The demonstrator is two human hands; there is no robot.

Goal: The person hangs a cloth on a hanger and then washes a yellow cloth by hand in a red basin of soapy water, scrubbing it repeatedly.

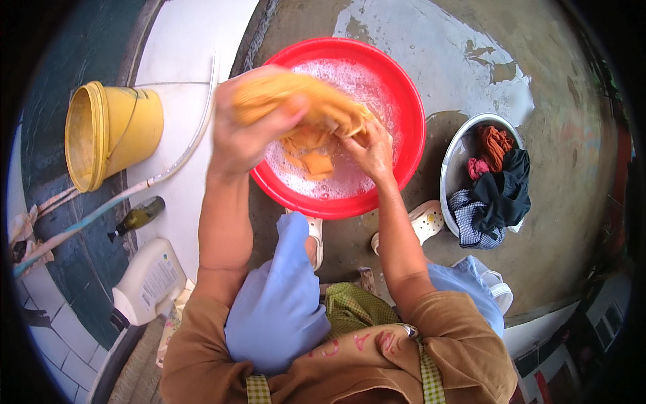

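Above a round red plastic basin (404,171) I hold a wet yellow-orange cloth (303,98) stretched between both hands. My left hand (247,126), blurred, grips the bunched end over the basin's left rim. Lower and to the right, my right hand (371,149) has the other end pinched near the water. Part of the yellow fabric (315,164) hangs or lies in the soapy water (348,187) under my hands. White suds cover much of the water surface.
At right, a metal basin (445,202) holds dark, checked, rust and pink clothes (499,187). To the left are a yellow bucket (133,126), a clear hose (194,141), a green bottle (141,214) and a white jug (151,283). The concrete floor (560,202) is partly wet.
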